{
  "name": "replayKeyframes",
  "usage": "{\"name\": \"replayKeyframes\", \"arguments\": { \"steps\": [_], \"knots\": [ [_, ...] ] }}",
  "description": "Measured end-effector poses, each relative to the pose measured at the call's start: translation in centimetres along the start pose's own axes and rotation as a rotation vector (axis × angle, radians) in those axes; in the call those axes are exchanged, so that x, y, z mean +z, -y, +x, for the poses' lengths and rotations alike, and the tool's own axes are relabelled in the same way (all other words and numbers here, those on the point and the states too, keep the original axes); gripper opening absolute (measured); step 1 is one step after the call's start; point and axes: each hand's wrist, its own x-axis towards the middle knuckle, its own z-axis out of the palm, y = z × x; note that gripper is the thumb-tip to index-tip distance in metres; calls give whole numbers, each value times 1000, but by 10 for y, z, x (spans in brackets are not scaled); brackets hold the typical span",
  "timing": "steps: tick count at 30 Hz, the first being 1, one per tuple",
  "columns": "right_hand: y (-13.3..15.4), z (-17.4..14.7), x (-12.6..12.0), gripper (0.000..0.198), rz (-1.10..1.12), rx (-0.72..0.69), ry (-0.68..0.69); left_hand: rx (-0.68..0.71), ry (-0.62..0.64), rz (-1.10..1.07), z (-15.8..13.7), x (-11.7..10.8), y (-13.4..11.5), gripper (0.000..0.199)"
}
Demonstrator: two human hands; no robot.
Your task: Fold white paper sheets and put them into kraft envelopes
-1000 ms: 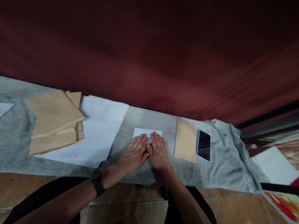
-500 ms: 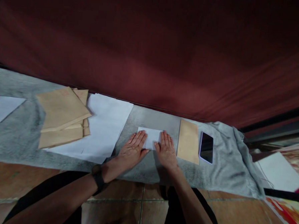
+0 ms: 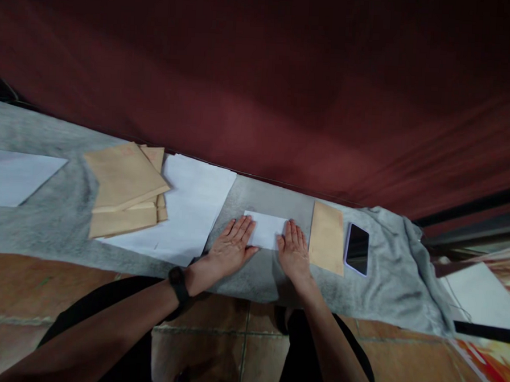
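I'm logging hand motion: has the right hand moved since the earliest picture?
Yes: the right hand has moved rightward, to the right end of the small white paper, closer to the lone brown envelope beside the phone.

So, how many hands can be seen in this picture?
2: the left hand at the left end of the small white paper, the right hand at its right end.

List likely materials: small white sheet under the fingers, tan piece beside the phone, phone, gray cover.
Small white sheet: likely paper, matte; thin, flat, crisp straight edges.
Tan piece: probably kraft-type paper, matte; plain brown tone, though thin card is possible.
Phone: likely glass front, dark and smooth; lilac edge maybe plastic or silicone.
Gray cover: plush-looking fabric; soft folds, mottled nap.
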Motion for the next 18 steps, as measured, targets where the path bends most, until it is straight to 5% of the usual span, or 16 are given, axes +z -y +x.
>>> {"name": "replayKeyframes", "arguments": {
  "steps": [10,18],
  "knots": [
    [-5,-3,-1,60,-1,37,-1,34,-34,37,-1,1,0,72],
    [2,-2,-4,60,107,90,-15,228,-40,14,-4,-1,-5,67]
  ]
}}
